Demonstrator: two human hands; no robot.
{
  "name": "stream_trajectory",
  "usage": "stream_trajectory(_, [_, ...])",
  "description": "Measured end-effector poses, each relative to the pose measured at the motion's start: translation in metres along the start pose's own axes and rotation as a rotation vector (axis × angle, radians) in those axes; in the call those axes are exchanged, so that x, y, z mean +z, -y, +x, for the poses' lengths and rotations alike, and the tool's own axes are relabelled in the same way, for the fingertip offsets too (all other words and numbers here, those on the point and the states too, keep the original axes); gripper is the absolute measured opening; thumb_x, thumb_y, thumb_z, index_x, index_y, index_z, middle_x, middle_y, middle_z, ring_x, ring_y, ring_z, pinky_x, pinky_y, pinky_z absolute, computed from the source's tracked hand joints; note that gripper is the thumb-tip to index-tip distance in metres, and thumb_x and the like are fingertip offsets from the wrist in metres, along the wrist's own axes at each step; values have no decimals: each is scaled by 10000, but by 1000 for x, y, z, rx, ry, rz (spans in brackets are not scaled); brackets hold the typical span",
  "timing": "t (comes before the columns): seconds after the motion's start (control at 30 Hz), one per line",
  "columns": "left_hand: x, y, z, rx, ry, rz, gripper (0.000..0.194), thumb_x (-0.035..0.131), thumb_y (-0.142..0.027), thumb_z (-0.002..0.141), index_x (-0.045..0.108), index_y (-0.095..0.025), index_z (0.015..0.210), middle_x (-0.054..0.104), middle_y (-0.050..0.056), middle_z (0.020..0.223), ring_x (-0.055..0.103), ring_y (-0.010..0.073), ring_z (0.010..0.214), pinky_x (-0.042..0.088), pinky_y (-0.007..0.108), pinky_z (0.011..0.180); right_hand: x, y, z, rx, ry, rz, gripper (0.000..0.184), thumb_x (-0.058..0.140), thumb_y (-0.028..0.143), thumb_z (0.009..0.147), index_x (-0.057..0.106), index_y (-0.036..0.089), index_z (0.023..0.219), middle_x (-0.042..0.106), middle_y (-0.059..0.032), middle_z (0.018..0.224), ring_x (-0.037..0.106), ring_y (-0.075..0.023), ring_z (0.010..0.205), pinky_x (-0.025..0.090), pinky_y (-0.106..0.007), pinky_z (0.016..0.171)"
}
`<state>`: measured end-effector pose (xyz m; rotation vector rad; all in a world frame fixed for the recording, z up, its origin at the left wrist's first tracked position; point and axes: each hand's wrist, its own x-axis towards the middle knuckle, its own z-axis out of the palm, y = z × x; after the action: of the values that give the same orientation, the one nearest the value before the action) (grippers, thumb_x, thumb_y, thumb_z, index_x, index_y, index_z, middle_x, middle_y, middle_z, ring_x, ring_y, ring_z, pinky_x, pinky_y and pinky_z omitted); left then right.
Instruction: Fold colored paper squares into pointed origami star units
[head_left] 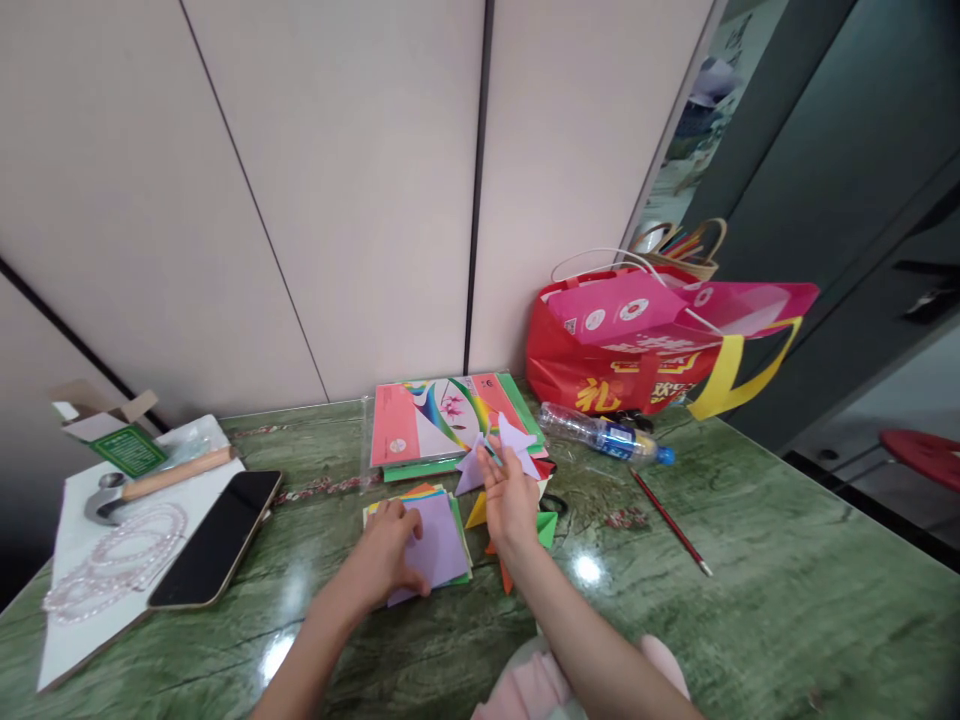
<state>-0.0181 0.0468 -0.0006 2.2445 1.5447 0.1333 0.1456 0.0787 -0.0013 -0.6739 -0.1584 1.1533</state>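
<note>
My left hand [390, 548] rests over the left side of a stack of square coloured paper, thumb and fingers apart. A purple sheet [442, 545] lies on top under its fingertips; other colours show at the stack's edges. In my right hand [511, 500] is a purple origami piece [517, 437], its pointed flaps sticking out on both sides of my fingers. Below and around that hand lie several folded paper pieces, among them a green one [547, 529], a yellow one [475, 511] and an orange one [506, 576], partly hidden by my hand and wrist.
Behind my hands lies a pink paper pack [394, 420]. To the right are a plastic bottle [600, 435], a red pencil [671, 525] and a red gift bag [555, 350]. At left lie a phone [217, 540], a wooden-handled hammer [180, 474], beads [112, 570] and a green box [124, 450].
</note>
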Motion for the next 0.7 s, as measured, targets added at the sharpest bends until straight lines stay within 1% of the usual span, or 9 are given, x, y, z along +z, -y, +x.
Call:
stream_trajectory(0.07, [3,-2,-2,31,47,16,513,802,-275,385,566,-162,826,513,65,946,444,254,937,357,331,773,3,4,-2,-13,9,6,281,647,291,658,532,152,874,651,-62,962,656,-156,768,521,-291,750])
stream_trajectory(0.13, [4,-4,-3,44,75,36,502,798,-263,395,562,-158,826,504,70,955,431,256,949,351,332,783,5,5,-5,1,54,-22,303,640,319,671,510,168,899,648,-61,969,654,-150,751,524,-282,711])
stream_trajectory(0.23, [1,-6,-3,43,94,58,451,784,-257,420,568,-158,804,506,70,944,425,259,953,345,338,793,5,3,-10,35,153,-110,308,639,353,679,507,177,893,657,-39,872,632,-122,653,510,-237,588])
stream_trajectory(0.3, [0,-7,-4,42,96,46,415,771,-264,441,577,-160,793,511,69,936,428,257,950,345,335,794,4,0,-12,47,216,-183,293,645,373,675,524,171,850,646,-19,777,596,-101,584,476,-206,512])
stream_trajectory(0.37, [-1,-6,-5,46,85,11,374,752,-263,469,587,-161,789,515,69,941,435,252,946,347,329,793,2,-2,-14,62,258,-250,279,655,381,664,541,163,795,619,-3,700,557,-86,541,442,-187,471])
stream_trajectory(0.47, [-3,-1,-9,75,79,-69,296,706,-248,533,600,-163,797,529,70,954,451,244,946,352,323,805,1,-4,-14,105,280,-316,277,678,386,637,543,159,722,586,12,646,512,-69,504,414,-176,451])
stream_trajectory(0.6, [-8,3,-12,129,70,-159,174,613,-203,621,618,-184,794,561,65,961,477,219,951,358,304,828,-1,-5,-13,146,293,-357,297,698,393,608,546,158,707,575,15,637,494,-64,502,399,-173,449])
stream_trajectory(0.67, [-11,1,-12,136,55,-170,124,538,-171,668,632,-184,747,594,64,909,505,203,906,370,289,807,-2,-6,-12,151,304,-365,301,701,390,605,547,154,711,572,14,633,492,-62,502,395,-172,451])
stream_trajectory(0.7, [-12,-1,-11,122,39,-170,134,506,-154,679,635,-182,704,612,61,859,522,196,866,378,280,787,-2,-7,-12,152,307,-366,300,701,386,606,547,152,715,571,15,631,491,-61,501,395,-171,452])
